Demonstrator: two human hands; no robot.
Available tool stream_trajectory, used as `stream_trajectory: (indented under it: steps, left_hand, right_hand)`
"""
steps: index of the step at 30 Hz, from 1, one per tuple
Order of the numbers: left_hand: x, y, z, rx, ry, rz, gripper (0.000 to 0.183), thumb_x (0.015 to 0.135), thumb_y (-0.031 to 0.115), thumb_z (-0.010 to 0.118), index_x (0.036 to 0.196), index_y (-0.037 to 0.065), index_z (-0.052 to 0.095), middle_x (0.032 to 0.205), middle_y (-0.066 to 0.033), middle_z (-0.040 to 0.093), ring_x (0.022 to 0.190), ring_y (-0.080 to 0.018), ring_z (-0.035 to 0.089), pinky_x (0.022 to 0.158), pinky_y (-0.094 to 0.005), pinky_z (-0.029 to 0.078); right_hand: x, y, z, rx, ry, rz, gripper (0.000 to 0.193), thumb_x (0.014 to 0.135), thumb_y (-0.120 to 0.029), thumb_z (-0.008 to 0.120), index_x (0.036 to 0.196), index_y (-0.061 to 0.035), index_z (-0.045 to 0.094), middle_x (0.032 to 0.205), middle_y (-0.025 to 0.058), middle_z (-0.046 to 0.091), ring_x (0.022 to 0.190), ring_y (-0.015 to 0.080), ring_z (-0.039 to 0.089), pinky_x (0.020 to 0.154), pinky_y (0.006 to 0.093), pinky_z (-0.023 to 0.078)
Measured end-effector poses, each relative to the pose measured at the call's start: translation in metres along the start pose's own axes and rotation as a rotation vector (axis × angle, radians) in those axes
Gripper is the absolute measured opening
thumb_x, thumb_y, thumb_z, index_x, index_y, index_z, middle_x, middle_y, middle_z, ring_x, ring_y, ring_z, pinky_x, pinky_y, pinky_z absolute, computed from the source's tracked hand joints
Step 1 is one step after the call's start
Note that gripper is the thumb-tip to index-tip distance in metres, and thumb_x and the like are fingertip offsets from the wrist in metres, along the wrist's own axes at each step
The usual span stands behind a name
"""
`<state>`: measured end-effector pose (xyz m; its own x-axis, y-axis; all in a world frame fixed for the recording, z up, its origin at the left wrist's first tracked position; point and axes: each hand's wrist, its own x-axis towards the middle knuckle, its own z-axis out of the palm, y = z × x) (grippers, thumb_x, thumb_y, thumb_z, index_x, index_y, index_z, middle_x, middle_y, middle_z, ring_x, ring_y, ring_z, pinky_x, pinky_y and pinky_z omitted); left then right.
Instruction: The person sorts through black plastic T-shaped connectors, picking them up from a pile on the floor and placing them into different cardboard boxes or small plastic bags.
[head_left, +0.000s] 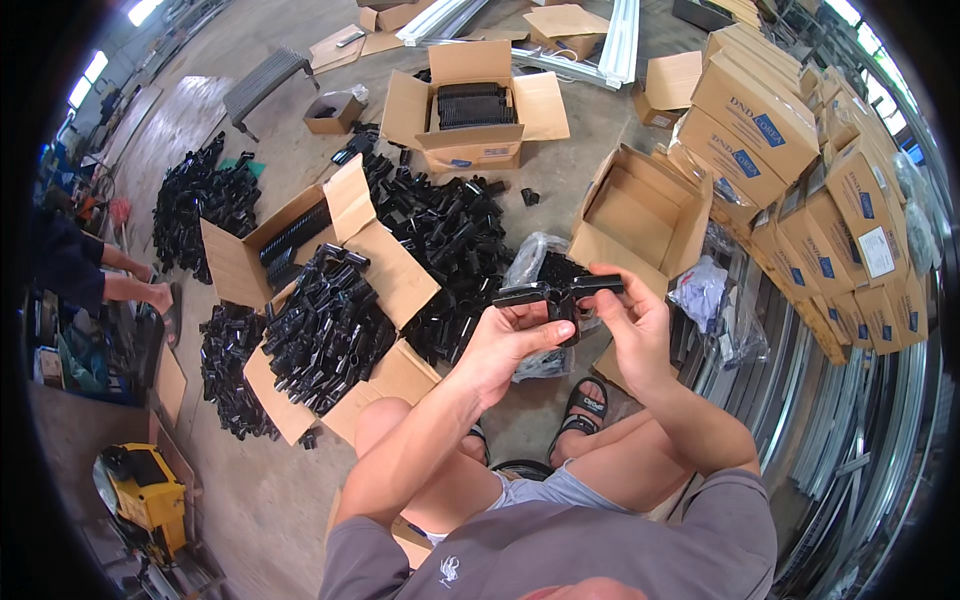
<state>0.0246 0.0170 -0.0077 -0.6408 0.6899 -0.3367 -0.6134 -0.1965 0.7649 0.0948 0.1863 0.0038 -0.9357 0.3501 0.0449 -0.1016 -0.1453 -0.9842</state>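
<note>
Black plastic connector [558,293], T-shaped, held up in front of us above our knees. Our left hand [503,345] pinches its left arm between thumb and fingers; our right hand [634,325] grips the right arm, fingers [608,272] curled over the top. Both hands closed on the piece.

Just behind the hands, on the concrete floor: a clear plastic bag [530,258] with more black parts in it, next to an open cardboard box [640,215] whose inside shows bare.

To our left, an open box [395,275] heaped with loose black connectors [325,335], some spilling over its flaps. Behind it a second open box [235,262] with black parts lying in a row. Farther back, a third box [478,135] holds neatly stacked black pieces. A loose pile of black parts [450,235] lies on the floor between these boxes.

Right side: closed cartons [800,150] stacked in a wall, metal rails [850,430] below them.
</note>
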Motion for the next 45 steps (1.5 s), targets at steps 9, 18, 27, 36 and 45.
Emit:
stream_trajectory:
  steps: [9,18,27,36,45]
  left_hand:
    - [0.024,0.025,-0.020,-0.266,0.161,0.316,0.032,0.091,0.010,0.069,0.123,0.004,0.064,0.116,-0.0093,0.069,0.105,-0.0186,0.067,0.094,-0.0327,0.056]
    - [0.028,0.027,-0.023,-0.270,0.207,0.467,0.028,0.089,0.019,0.075,0.069,0.014,0.056,0.079,0.0039,0.066,0.074,-0.0070,0.061,0.076,-0.0279,0.052]
    - [0.033,0.029,-0.014,-0.289,0.126,0.384,0.030,0.088,0.019,0.077,0.114,0.007,0.067,0.102,0.0051,0.068,0.092,-0.0039,0.062,0.079,-0.0223,0.050]
    - [0.037,0.028,-0.018,-0.317,0.151,0.434,0.051,0.082,0.020,0.081,0.125,0.004,0.060,0.116,0.0006,0.066,0.097,-0.0103,0.062,0.083,-0.0273,0.052]
    - [0.081,0.006,-0.041,0.095,0.267,0.523,0.047,0.078,0.028,0.084,0.116,0.006,0.067,0.104,-0.0096,0.069,0.091,-0.0181,0.064,0.075,-0.0339,0.052]
  right_hand:
    - [0.080,0.135,-0.087,-0.480,-0.131,0.538,0.032,0.104,-0.025,0.047,0.122,-0.0017,0.061,0.100,0.0086,0.070,0.080,0.0131,0.066,0.068,0.0274,0.051]
    - [0.120,0.335,-0.124,-1.876,-0.549,0.047,0.020,0.096,-0.011,0.050,0.098,-0.0069,0.069,0.112,0.0214,0.069,0.105,0.0307,0.069,0.080,0.0427,0.058]
    - [0.131,0.358,-0.150,-2.074,-0.746,0.352,0.028,0.079,-0.014,0.071,0.107,-0.0104,0.075,0.121,0.0130,0.069,0.118,0.0291,0.063,0.113,0.0532,0.034]
    - [0.144,0.318,-0.070,-1.882,-0.708,0.100,0.027,0.083,-0.011,0.070,0.110,-0.0048,0.071,0.117,0.0149,0.069,0.112,0.0288,0.064,0.105,0.0487,0.040]
    - [0.100,0.144,0.053,-1.166,-0.527,-0.300,0.027,0.086,-0.008,0.068,0.112,0.0008,0.067,0.113,0.0168,0.069,0.105,0.0284,0.065,0.097,0.0442,0.047]
